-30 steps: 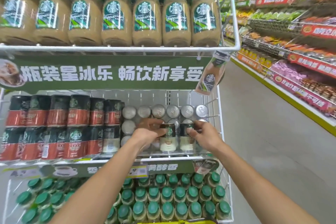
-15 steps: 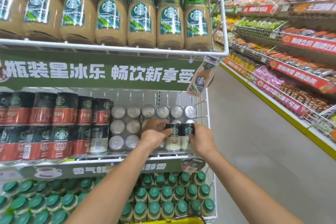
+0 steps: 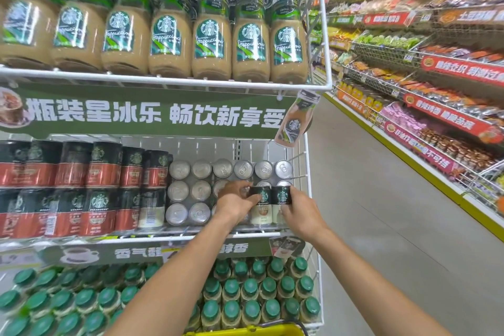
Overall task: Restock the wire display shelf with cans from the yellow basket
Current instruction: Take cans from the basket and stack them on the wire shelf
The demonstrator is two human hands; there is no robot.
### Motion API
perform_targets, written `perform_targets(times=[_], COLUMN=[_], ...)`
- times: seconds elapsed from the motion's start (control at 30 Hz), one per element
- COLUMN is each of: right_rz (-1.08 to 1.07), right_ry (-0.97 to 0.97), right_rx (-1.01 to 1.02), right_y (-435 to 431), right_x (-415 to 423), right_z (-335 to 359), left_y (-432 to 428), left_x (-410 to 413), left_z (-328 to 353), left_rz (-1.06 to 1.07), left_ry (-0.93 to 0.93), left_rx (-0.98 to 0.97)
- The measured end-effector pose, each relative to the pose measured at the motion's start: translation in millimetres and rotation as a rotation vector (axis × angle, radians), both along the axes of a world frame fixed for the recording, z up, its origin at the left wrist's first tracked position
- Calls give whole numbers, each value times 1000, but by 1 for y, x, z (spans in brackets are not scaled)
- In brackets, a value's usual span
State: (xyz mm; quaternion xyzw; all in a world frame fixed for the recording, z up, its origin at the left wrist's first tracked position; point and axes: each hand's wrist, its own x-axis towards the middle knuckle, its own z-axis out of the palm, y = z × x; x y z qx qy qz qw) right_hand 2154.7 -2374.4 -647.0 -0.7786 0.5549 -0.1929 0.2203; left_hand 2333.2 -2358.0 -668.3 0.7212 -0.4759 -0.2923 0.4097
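Note:
The white wire display shelf [image 3: 326,63] fills the left of the view. On its middle tier, two black-and-cream coffee cans stand upright at the front right. My left hand [image 3: 234,203] grips the left can [image 3: 261,206], fingers curled over its top. My right hand [image 3: 298,211] grips the right can [image 3: 281,199] from its right side. Behind them stand rows of silver-topped cans [image 3: 201,169]. Only the rim of the yellow basket [image 3: 245,331] shows at the bottom edge.
Stacked red-and-black cans [image 3: 81,188] fill the middle tier's left. Glass coffee bottles [image 3: 169,43] line the top tier, green-capped bottles [image 3: 245,294] the bottom one. A green banner [image 3: 152,114] hangs between tiers. An aisle floor [image 3: 381,213] and snack shelves [image 3: 436,76] lie to the right.
Both hands have stayed on the two cans at the front right of the middle tier. The camera has shifted, and the cans now sit a little deeper and upright on the shelf.

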Motion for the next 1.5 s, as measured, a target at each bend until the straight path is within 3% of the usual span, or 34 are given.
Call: perform_targets(times=[0.07, 0.2, 0.3, 0.57, 1.03, 1.27, 1.5], right_rz=[49, 205, 289, 471, 435, 418, 445], right_ry=[18, 197, 321, 456, 417, 461, 457], right_rx=[-65, -225, -219, -226, -209, -28, 162], right_y=[6, 31, 55, 129, 190, 218, 212], right_x=[-4, -10, -5, 20, -11, -59, -71], right_z=[2, 9, 15, -27, -222, -284, -310], left_y=[9, 51, 94, 183, 282, 317, 317], left_x=[2, 16, 28, 54, 81, 73, 84], left_z=[10, 38, 51, 7, -191, -261, -295], left_rz=[-81, -374, -493, -551, -490, -543, -508], left_ry=[-154, -744, -936, -922, -811, -677, -629], left_rx=[63, 121, 188, 239, 298, 437, 418])
